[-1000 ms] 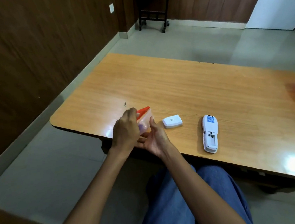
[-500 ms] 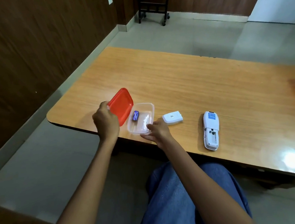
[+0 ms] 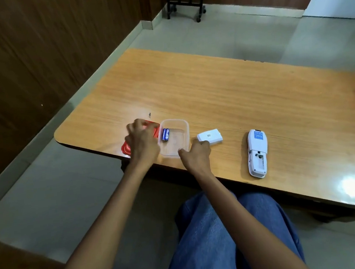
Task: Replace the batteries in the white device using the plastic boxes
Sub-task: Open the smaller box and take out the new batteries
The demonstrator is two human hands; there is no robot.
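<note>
Box [image 3: 175,137] open at near left edge of surface, two batteries [image 3: 165,134] inside. My left hand [image 3: 143,142] lies on red lid [image 3: 126,148], grip unclear; right hand [image 3: 196,155] pinches the box's near rim. Device [image 3: 257,153] near the same edge, bay open and empty, cover [image 3: 210,137] beside box. Loading remains.

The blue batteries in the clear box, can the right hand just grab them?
Probably yes. The red lid is off and lies beside the clear box, so the blue batteries lie uncovered. The right hand rests at the box's near edge with nothing in between.
</note>
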